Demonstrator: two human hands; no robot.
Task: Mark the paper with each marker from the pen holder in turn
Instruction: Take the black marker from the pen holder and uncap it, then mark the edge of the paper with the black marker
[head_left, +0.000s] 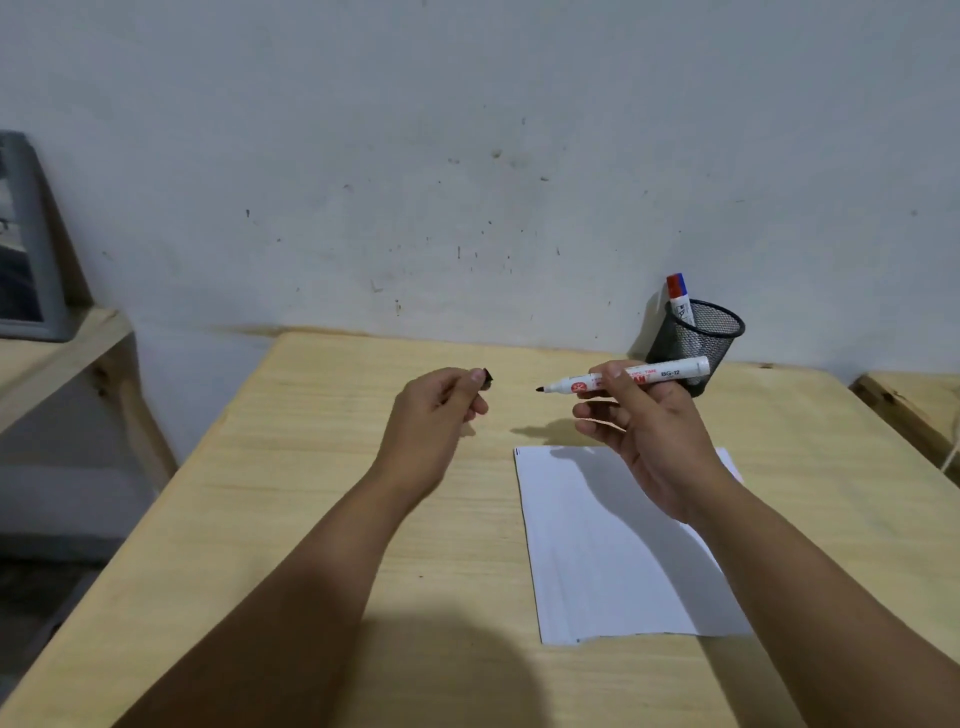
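Note:
My right hand (644, 431) grips a white marker (670, 372) level above the table, its bare black tip pointing left. My left hand (441, 410) pinches the marker's black cap (487, 378) between thumb and fingers, a short gap away from the tip. A white sheet of paper (608, 561) lies flat on the wooden table (322, 519) below my right hand, a small dark mark at its top left corner. A black mesh pen holder (698, 338) stands at the back right by the wall, with markers (679, 299) capped red and blue standing in it.
The grey wall runs right behind the table. A lower wooden shelf (62, 358) with a grey framed object (31, 249) stands to the left. Another wooden surface (914, 400) sits at the far right.

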